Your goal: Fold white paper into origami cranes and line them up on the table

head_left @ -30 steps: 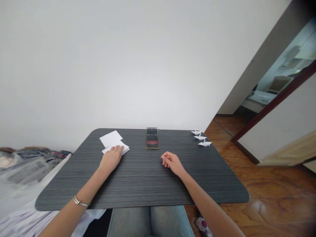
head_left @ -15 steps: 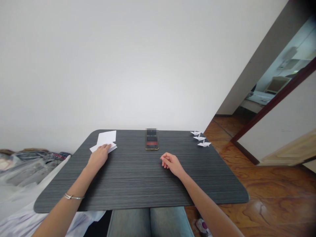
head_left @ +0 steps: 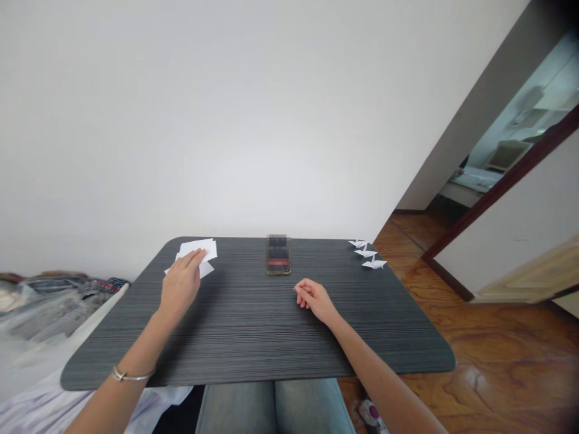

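The left hand (head_left: 181, 282) lies flat, fingers stretched out, on a small pile of white paper sheets (head_left: 202, 253) at the far left corner of the dark striped desk (head_left: 253, 337); it presses on the sheets without gripping them. The right hand (head_left: 313, 298) rests on the desk near the middle, fingers curled loosely inward, holding nothing. A phone (head_left: 278, 258) lies at the far edge between the hands. Three folded paper cranes (head_left: 367, 253) sit in a row at the far right corner.
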{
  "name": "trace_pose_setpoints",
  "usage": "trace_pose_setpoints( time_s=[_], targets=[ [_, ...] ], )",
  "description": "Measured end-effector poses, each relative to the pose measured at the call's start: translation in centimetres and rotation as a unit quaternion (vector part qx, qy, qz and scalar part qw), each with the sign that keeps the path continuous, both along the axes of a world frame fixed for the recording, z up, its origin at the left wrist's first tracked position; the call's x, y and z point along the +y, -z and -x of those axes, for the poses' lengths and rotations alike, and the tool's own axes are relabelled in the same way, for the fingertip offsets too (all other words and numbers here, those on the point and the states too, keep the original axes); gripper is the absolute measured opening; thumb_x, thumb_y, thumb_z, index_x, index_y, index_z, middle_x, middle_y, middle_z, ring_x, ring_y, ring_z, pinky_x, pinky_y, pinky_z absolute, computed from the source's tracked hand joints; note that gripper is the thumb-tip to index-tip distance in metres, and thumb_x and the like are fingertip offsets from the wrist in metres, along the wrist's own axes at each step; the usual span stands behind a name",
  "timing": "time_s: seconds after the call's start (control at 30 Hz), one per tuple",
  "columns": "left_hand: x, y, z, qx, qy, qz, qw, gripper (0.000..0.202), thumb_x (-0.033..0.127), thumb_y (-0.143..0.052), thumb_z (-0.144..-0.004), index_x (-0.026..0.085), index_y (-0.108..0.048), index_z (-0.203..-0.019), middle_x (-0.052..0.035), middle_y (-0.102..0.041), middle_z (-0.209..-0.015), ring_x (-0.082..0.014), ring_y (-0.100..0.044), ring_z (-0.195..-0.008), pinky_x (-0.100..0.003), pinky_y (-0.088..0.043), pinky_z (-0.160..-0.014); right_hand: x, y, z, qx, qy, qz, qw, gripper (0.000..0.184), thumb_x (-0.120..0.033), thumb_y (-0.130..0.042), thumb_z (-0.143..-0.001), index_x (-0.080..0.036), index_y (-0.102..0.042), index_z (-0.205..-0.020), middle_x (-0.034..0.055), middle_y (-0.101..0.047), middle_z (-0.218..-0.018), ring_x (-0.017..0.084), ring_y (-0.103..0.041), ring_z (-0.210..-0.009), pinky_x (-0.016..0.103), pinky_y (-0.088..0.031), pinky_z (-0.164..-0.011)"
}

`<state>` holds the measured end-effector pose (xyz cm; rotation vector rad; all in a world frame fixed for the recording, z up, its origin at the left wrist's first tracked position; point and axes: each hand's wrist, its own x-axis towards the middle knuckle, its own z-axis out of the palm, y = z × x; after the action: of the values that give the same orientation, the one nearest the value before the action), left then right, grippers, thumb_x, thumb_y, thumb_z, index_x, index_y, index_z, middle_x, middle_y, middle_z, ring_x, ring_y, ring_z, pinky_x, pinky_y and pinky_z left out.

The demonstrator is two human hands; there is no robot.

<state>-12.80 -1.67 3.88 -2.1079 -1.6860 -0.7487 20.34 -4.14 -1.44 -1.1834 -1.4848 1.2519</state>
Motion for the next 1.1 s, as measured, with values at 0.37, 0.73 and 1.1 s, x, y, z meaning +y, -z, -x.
trace_pose_setpoints(
  time_s=[0.37,0.73,1.1],
  targets=[
    [-1.8,-0.2,-6.6,0.051,0.314,0.011,0.948,0.047,0.006,-0.035,-0.085,0.024,-0.045,-0.126,-0.0068,-0.045,-0.134,-0.0203,-0.03,-0.129,-0.048,-0.021,-0.107,-0.2,-1.9,1.1,0.066,0.014,0.047,0.997,0.033,-0.049,-0.048,-0.078,-0.016,-0.055,-0.081,0.0003,-0.06,-0.06,0.01,-0.056,-0.046,0.017,-0.037,-0.038],
    [-0.6,0.8,-9.2,0.05,0.422,0.076,0.902,0.053,0.003,-0.036,-0.082,0.03,-0.042,-0.128,-0.0048,-0.042,-0.136,-0.0205,-0.031,-0.129,-0.047,-0.022,-0.107,1.1,-3.4,3.0,0.177,0.037,0.089,0.979,0.029,-0.043,-0.065,-0.066,-0.014,-0.059,-0.067,-0.0024,-0.055,-0.052,0.007,-0.049,-0.043,0.016,-0.039,-0.036],
    [0.5,0.4,-12.0,-0.589,0.263,0.24,0.725,0.04,0.029,-0.039,-0.087,0.02,-0.043,-0.125,-0.0121,-0.048,-0.126,-0.0235,-0.053,-0.107,-0.039,-0.048,-0.083,1.5,-1.8,2.7,0.242,0.127,0.061,0.96,0.025,-0.038,-0.064,-0.069,-0.014,-0.06,-0.072,-0.0003,-0.059,-0.062,0.007,-0.047,-0.047,0.016,-0.04,-0.037]
  ],
)
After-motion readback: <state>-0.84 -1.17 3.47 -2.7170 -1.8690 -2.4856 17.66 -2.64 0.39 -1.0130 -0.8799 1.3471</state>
